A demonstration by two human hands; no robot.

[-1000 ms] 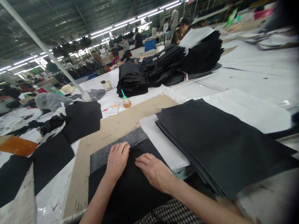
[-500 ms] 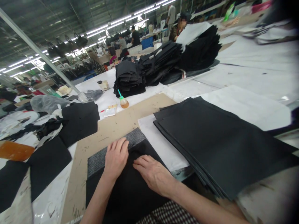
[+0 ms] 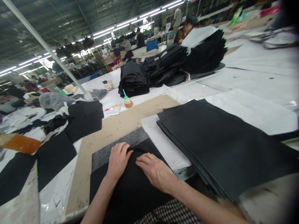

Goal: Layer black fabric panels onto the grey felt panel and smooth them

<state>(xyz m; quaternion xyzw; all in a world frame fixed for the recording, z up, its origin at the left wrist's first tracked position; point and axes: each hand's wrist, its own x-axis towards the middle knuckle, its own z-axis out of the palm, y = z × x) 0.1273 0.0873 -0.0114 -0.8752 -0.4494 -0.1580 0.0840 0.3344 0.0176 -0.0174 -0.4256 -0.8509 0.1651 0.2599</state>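
Note:
A black fabric sheet (image 3: 130, 193) lies in front of me, and its far edge covers part of a grey ribbed piece (image 3: 104, 157). My left hand (image 3: 118, 160) rests at that edge, fingers bent over the black fabric and thumb drawn in, with a small fold raised beside it. Just to the right, my right hand (image 3: 156, 169) pinches the same fabric between thumb and fingers. The thumb tips are partly hidden. Under the pieces is a beige board (image 3: 87, 155).
A stack of black sheets (image 3: 221, 140) lies to the right. Bundled black pieces (image 3: 134, 79) stand at the back, near a small bottle with a green nozzle (image 3: 128, 102). Loose black pieces (image 3: 85, 119) and an orange-brown container (image 3: 21, 143) are on the left. A person (image 3: 179, 34) is behind the bundles.
The whole view has shifted a little to the right. My left thumb now shows out toward the right hand, at the fabric's fold. Both hands stay on the black fabric.

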